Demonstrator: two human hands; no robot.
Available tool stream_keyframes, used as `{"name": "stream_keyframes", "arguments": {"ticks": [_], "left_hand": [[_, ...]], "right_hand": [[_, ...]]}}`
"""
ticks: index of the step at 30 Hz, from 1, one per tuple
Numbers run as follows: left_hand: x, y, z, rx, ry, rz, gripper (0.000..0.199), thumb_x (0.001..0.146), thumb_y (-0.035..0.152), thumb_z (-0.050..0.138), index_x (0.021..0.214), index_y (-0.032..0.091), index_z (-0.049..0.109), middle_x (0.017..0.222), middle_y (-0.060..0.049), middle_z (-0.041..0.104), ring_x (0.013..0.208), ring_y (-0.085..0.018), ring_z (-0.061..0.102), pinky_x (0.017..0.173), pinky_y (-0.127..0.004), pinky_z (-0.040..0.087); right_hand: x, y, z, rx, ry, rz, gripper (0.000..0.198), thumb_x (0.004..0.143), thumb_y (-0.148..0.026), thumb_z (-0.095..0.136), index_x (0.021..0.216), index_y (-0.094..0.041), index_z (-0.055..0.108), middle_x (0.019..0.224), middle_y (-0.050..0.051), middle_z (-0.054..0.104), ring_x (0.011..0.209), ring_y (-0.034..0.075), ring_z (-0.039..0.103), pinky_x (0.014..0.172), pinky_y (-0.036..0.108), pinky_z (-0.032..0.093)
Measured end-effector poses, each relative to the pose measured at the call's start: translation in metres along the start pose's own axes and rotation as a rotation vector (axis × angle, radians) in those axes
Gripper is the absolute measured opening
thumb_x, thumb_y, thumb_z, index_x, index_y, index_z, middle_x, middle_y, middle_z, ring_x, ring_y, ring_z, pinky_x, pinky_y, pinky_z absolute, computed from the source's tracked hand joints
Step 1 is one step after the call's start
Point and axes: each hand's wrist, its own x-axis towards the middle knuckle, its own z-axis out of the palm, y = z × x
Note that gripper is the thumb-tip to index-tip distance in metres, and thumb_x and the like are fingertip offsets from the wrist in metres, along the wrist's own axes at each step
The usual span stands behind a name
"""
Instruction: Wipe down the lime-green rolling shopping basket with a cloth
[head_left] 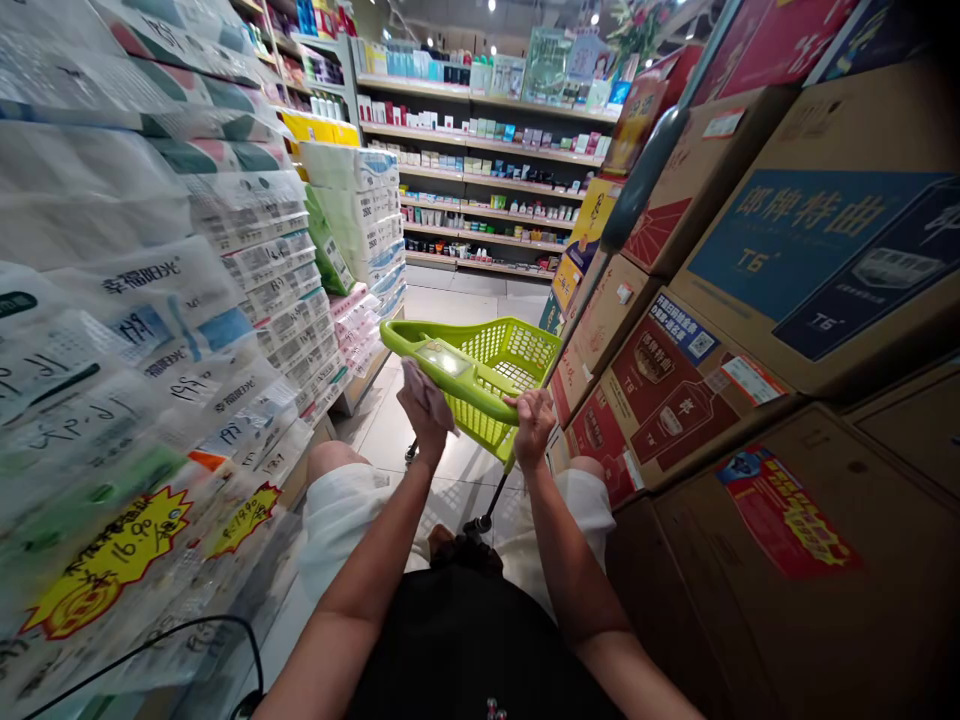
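In front of my knees stands a lime-green shopping cart (480, 378) with a latticed plastic basket, its handle side toward me. My left hand (424, 425) is closed on a crumpled greyish-pink cloth (439, 398), which lies against the left part of the handle. Around the right end of the handle rim, the fingers of my right hand (534, 428) are wrapped. A clear label panel sits in the top of the handle. Part of the cart's dark legs and casters (478, 523) shows between my legs.
Plastic-wrapped tissue packs (247, 240) are piled high on my left. Cardboard cartons (825, 240) rise close on my right, with a metal pole (645, 180) with a dark grip slanting in front. Shelves of small goods (487, 180) stand across the tiled aisle (457, 285).
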Motion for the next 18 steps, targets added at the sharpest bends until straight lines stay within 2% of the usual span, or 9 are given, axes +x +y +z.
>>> {"name": "stream_keyframes", "arguments": {"ticks": [3,6,9,11,15,17,18], "left_hand": [[0.026,0.000,-0.006,-0.029,0.099,-0.071,0.054,0.108,0.046,0.036,0.144,0.011,0.054,0.116,-0.015,0.069,0.120,-0.026,0.064,0.105,-0.038,0.051],[0.017,0.002,-0.009,0.002,0.118,-0.077,0.041,0.104,0.040,0.042,0.128,0.013,0.063,0.110,-0.013,0.065,0.108,-0.026,0.064,0.099,-0.039,0.054],[-0.003,0.004,-0.015,0.053,0.017,0.053,0.031,0.098,0.032,0.048,0.116,0.016,0.067,0.112,-0.014,0.060,0.107,-0.027,0.061,0.100,-0.042,0.053],[0.001,0.002,-0.020,0.095,-0.052,0.138,0.031,0.095,0.027,0.050,0.118,0.016,0.069,0.117,-0.016,0.058,0.111,-0.029,0.059,0.104,-0.045,0.052],[0.054,-0.005,-0.027,0.226,0.068,0.101,0.036,0.090,0.020,0.055,0.121,0.014,0.071,0.133,-0.019,0.053,0.124,-0.032,0.055,0.112,-0.046,0.046],[0.080,-0.004,-0.029,0.265,0.037,0.102,0.033,0.091,0.020,0.055,0.118,0.016,0.074,0.135,-0.019,0.056,0.129,-0.034,0.053,0.116,-0.052,0.042],[0.086,0.000,-0.030,0.265,-0.018,0.127,0.032,0.092,0.021,0.054,0.116,0.018,0.075,0.134,-0.018,0.058,0.130,-0.035,0.053,0.117,-0.054,0.041]], "right_hand": [[0.001,0.000,0.000,0.002,0.024,-0.011,0.047,0.104,-0.035,0.041,0.071,-0.022,0.072,0.072,0.001,0.057,0.082,0.020,0.055,0.090,0.040,0.044],[0.001,-0.002,0.002,-0.018,0.027,-0.035,0.046,0.104,-0.033,0.042,0.070,-0.023,0.071,0.070,0.001,0.057,0.080,0.020,0.055,0.087,0.038,0.044],[0.002,-0.005,0.004,-0.050,0.021,-0.043,0.047,0.103,-0.034,0.042,0.067,-0.023,0.070,0.068,0.001,0.055,0.078,0.019,0.055,0.082,0.036,0.044],[0.003,-0.006,0.004,-0.054,0.025,-0.038,0.046,0.103,-0.034,0.043,0.065,-0.023,0.068,0.066,0.000,0.055,0.077,0.019,0.054,0.080,0.035,0.044],[0.004,-0.008,0.003,-0.047,0.023,-0.013,0.044,0.101,-0.032,0.045,0.063,-0.023,0.066,0.065,0.000,0.054,0.076,0.020,0.054,0.079,0.035,0.044],[0.004,-0.007,0.004,-0.056,0.018,-0.006,0.044,0.101,-0.033,0.044,0.063,-0.023,0.065,0.066,0.000,0.054,0.078,0.020,0.055,0.079,0.035,0.044],[0.004,-0.007,0.004,-0.063,0.017,-0.008,0.045,0.102,-0.033,0.044,0.064,-0.023,0.066,0.066,0.000,0.054,0.078,0.020,0.055,0.079,0.035,0.044]]}}
